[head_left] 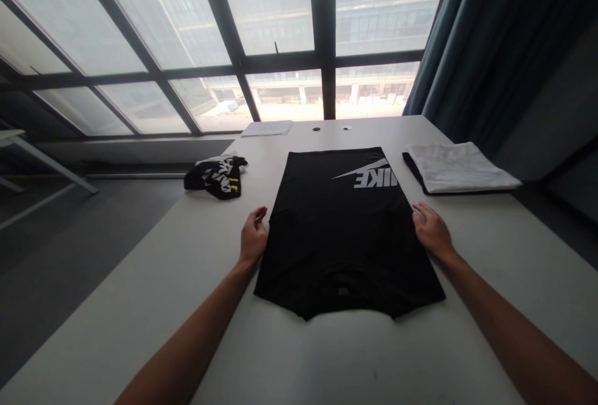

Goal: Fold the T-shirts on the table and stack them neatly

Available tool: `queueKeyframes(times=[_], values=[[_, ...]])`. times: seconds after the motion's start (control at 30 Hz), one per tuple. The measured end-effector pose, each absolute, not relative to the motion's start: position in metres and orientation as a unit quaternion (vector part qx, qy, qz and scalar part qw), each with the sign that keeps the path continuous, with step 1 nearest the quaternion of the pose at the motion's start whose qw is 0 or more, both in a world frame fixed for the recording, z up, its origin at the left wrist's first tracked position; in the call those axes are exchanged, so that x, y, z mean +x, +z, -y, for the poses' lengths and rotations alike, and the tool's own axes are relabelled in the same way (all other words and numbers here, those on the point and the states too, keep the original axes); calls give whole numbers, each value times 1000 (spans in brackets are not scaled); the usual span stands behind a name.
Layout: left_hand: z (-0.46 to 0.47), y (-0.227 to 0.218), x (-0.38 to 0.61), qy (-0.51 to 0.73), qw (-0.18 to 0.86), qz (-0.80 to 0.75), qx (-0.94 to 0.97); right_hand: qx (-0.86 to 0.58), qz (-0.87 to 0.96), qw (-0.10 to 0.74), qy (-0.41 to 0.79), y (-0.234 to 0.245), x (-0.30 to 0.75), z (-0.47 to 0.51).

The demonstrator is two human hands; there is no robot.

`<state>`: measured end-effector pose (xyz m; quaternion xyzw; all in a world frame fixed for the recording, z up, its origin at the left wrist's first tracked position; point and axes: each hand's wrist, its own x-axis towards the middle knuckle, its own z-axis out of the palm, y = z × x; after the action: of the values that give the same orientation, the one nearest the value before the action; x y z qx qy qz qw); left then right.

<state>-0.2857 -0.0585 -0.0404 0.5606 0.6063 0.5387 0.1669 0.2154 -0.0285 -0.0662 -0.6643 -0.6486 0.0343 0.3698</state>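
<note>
A black T-shirt lies flat on the white table, its collar toward me and its sides folded in to straight edges. White lettering and a swoosh sit near its far right part, upside down to me. My left hand rests at the shirt's left edge, fingers stretched forward and slightly bent. At the right edge, my right hand touches the cloth, its fingers reaching inward. Both hands look open, with no cloth visibly pinched in them.
A crumpled black, white and yellow garment lies at the table's left edge. On the right sit folded white and black cloths. Papers lie at the far end of the table. Windows and a dark curtain stand beyond.
</note>
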Motion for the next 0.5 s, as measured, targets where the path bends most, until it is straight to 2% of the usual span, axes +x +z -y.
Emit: queueKeyframes(times=[0.23,0.5], values=[[67,-28,-277,480,71,-644,592,-663,649,373,31,-66,214,28],[69,-28,-273,376,68,-617,688,-656,649,384,27,-72,217,25]])
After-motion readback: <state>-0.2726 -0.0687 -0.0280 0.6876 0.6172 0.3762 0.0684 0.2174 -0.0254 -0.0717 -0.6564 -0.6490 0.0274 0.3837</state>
